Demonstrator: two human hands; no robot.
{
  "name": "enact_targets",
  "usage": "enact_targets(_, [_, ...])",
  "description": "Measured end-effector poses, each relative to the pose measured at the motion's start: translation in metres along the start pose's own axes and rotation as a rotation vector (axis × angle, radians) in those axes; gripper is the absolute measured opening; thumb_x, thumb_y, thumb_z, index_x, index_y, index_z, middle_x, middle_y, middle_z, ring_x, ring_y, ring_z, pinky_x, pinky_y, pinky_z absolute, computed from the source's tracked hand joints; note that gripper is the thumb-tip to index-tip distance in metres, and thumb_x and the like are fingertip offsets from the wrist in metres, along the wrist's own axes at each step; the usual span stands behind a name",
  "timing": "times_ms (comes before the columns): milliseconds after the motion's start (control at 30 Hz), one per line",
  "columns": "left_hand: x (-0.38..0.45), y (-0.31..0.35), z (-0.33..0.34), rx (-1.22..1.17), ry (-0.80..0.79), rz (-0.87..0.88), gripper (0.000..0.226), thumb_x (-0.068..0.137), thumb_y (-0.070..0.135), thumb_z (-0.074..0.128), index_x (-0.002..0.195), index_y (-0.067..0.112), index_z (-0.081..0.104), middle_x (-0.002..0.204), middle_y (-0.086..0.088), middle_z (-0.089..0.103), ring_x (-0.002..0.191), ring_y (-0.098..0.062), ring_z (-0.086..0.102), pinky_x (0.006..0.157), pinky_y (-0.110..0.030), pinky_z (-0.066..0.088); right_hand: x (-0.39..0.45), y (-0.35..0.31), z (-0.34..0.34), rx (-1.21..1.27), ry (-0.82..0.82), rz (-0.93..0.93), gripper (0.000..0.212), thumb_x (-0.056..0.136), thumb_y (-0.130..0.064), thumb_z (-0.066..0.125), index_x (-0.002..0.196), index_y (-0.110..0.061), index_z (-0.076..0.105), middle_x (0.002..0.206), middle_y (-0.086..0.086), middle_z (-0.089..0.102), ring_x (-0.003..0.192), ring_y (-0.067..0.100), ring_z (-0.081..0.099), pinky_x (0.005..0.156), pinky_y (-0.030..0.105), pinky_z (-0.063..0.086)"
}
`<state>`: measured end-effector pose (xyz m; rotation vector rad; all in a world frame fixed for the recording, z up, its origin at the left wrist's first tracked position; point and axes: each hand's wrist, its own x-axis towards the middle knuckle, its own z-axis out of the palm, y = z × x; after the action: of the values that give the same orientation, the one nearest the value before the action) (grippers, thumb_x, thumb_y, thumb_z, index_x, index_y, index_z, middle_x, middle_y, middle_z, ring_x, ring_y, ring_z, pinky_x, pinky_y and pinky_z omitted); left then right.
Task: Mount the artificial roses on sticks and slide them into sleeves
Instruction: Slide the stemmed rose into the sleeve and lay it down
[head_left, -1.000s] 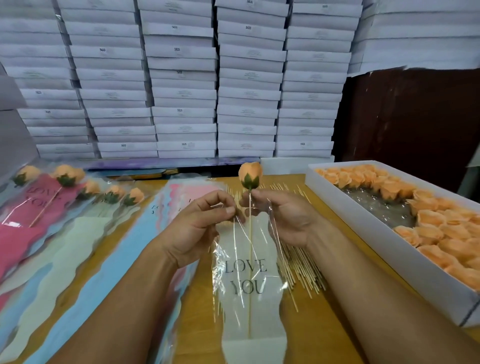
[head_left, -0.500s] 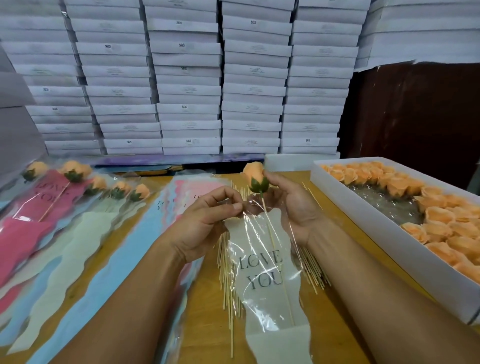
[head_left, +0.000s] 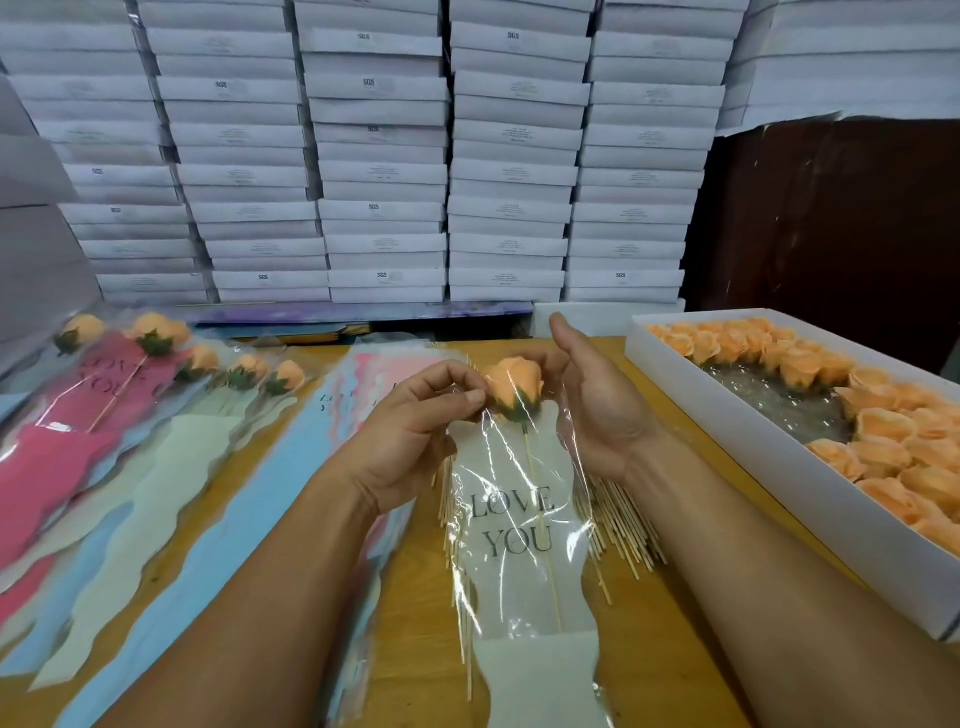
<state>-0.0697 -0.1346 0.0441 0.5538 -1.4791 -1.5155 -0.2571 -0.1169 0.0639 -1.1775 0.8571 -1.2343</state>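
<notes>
I am sliding one orange rose on its stick into a clear sleeve.

Behind the table, a wall of white boxes is standing, and the white tray of loose roses is lying at my right, within easy reach. My left hand is pinching the sleeve mouth, I think to keep it open. My right hand is cupping loosely beside the rose, holding nothing. The stick is already inside.
</notes>
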Motion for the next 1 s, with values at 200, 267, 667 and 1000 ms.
enact_targets(200, [0.002, 0.001, 0.004, -0.015, 0.07, -0.047, 0.012, 0.084, 0.004, 0.067, 0.082, 0.015, 0.063, 0.086, -0.013, 0.055, 0.069, -0.019, 0.054, 0.063, -0.03, 0.044, 0.003, 0.003, -0.007, -0.312, 0.019, 0.001, 0.077, 0.09, -0.077, 0.036, 0.063, -0.015, 0.074, 0.1, -0.003, 0.075, 0.097, 0.016, 0.065, 0.073, 0.036, 0.049])
enact_targets(267, [0.002, 0.003, 0.008, 0.034, 0.101, -0.041, 0.014, 0.089, 0.002, 0.06, 0.082, 0.014, 0.062, 0.079, -0.009, 0.058, 0.06, -0.015, 0.057, 0.055, -0.023, 0.049, 0.003, 0.003, -0.01, -0.315, -0.017, 0.018, 0.082, 0.09, -0.078, 0.031, 0.066, -0.014, 0.077, 0.107, -0.002, 0.075, 0.102, 0.017, 0.065, 0.073, 0.037, 0.048])
enact_targets(667, [0.03, 0.013, 0.01, 0.41, 0.617, -0.177, 0.014, 0.095, 0.009, 0.056, 0.083, 0.014, 0.061, 0.079, -0.008, 0.057, 0.064, -0.02, 0.048, 0.052, -0.025, 0.041, -0.001, 0.003, -0.011, -0.257, -0.003, 0.323, 0.07, 0.08, -0.055, 0.072, 0.124, -0.002, 0.06, 0.088, 0.012, 0.073, 0.063, 0.022, 0.067, 0.043, 0.028, 0.049])
enact_targets(1000, [0.05, 0.022, -0.008, 0.43, 0.817, -0.272, 0.012, 0.097, 0.006, 0.048, 0.089, 0.014, 0.052, 0.079, -0.009, 0.047, 0.064, -0.021, 0.038, 0.056, -0.028, 0.031, -0.007, 0.006, -0.007, -0.381, -0.227, 0.428, 0.024, 0.083, -0.024, 0.078, 0.087, -0.001, 0.076, 0.078, 0.017, 0.07, 0.052, 0.019, 0.062, 0.039, 0.024, 0.047])
